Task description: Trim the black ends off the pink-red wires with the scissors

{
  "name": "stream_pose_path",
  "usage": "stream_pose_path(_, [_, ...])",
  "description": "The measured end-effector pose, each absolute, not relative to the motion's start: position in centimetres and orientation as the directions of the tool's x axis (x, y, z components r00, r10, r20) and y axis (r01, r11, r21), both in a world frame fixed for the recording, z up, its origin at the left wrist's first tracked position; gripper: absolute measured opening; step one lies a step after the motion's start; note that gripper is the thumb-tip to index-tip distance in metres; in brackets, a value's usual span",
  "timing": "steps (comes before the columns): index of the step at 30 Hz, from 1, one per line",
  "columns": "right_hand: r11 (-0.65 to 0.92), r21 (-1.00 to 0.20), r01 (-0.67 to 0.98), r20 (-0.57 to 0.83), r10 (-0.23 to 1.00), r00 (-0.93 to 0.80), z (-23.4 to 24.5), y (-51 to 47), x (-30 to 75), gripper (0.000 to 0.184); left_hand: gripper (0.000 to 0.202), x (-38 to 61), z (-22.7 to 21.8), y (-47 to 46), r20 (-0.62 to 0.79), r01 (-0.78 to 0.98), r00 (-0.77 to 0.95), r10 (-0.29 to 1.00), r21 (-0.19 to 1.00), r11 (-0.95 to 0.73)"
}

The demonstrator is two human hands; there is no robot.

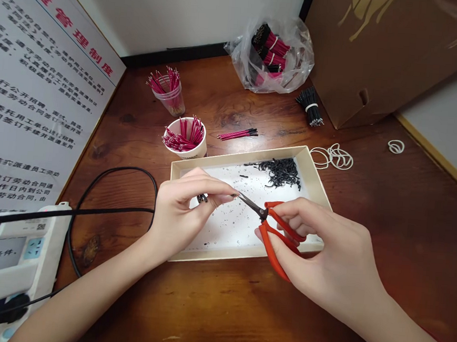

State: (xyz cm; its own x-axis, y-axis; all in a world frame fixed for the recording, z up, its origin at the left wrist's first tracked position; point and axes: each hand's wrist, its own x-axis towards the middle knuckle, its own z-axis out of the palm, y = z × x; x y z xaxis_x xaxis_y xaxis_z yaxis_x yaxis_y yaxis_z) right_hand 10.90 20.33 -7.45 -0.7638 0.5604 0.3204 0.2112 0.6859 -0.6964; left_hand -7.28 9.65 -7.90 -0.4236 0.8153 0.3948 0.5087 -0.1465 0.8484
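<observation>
Readable writing: the poster [40,98] along the table's left edge carries Chinese text, with "管理制度" in its heading and "劳动合同" in its lines; you can see no brand. Your left hand [177,214] is pinched, thumb and forefinger closed on a small dark piece [201,198], too small to identify. Your right hand [324,257] is clenched through the red-handled scissors [274,240], whose closed-looking blades reach your left fingertips, above the cream tray [233,158] at the table's middle. The tray holds 1 pile of black clippings [279,172]. Toward the far edge: 2 cups of red wires, 1 clear plastic cup [173,102] and 1 white paper cup [186,153]; 1 loose wire bundle [237,135]; 1 banded black bundle [309,106]; 1 plastic bag [296,55], contents uncounted. Right: 1 rubber-band cluster [332,158], 1 single rubber band [395,146].
</observation>
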Motion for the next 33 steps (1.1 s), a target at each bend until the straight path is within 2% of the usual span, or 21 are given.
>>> stream_pose_path(20, [0.720, -0.662, 0.208, 0.356, 0.547, -0.758, -7.45, 20.29, 10.86, 0.014, 0.026, -7.31, -7.90, 9.74, 0.393, 0.499, -0.449, 0.802, 0.855, -0.139])
stream_pose_path(33, [0.698, -0.681, 0.222, 0.345, 0.573, -0.743, -7.47, 20.39, 11.03, 0.016, 0.026, -7.33, -7.88, 9.69, 0.387, 0.498, -0.444, 0.808, 0.856, -0.137])
